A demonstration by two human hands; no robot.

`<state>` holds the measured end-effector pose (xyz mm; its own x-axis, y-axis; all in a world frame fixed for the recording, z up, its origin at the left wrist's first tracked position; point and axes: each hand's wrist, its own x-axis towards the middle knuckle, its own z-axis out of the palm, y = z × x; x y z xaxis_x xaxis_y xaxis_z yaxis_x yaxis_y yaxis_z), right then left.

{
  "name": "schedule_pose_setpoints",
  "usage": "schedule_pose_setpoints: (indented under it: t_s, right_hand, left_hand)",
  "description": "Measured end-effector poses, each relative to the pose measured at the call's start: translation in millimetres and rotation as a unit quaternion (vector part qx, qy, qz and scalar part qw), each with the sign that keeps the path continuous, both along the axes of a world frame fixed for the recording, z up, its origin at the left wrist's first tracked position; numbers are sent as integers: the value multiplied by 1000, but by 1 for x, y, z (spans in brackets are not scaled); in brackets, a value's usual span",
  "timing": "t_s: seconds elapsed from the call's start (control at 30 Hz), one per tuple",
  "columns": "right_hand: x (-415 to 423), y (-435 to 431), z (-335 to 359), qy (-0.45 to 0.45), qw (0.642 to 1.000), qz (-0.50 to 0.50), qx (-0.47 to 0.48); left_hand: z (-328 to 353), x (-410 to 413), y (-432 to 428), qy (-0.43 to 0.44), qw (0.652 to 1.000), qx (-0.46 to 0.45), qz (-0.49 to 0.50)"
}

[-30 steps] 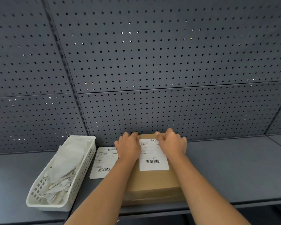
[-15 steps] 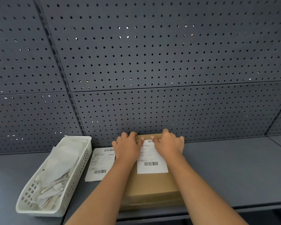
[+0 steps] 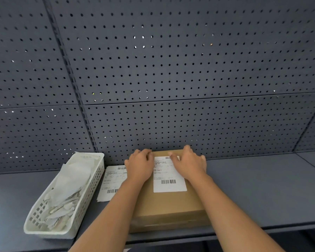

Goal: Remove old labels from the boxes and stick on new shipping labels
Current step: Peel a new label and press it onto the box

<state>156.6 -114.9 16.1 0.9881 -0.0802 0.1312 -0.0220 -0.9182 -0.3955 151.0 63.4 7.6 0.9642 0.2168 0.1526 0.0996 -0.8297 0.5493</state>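
The cardboard box (image 3: 171, 206) lies flat on the shelf (image 3: 262, 188), its white label (image 3: 168, 179) on the far half of the top. The label looks thin and easily torn, the box stiff and probably light; a far corner, lifted with a fingernail, seems the place to start. The left hand (image 3: 139, 165) and right hand (image 3: 189, 163) sit with bent fingers on the label's far corners; pinching or pressing, I cannot tell. Since a second ago they have barely shifted, and the label lies equally flat.
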Motion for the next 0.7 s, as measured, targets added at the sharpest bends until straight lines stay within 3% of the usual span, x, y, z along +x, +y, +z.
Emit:
schedule_pose_setpoints:
  t_s: [0.27, 0.7]
  right_hand:
    - [-13, -4, -6, 7, 997, 37, -63]
    - [-16, -7, -15, -39, 999, 36, -9]
  left_hand:
    - [-2, -4, 0, 40, 989, 133, -40]
    - [-4, -6, -3, 7, 988, 152, -37]
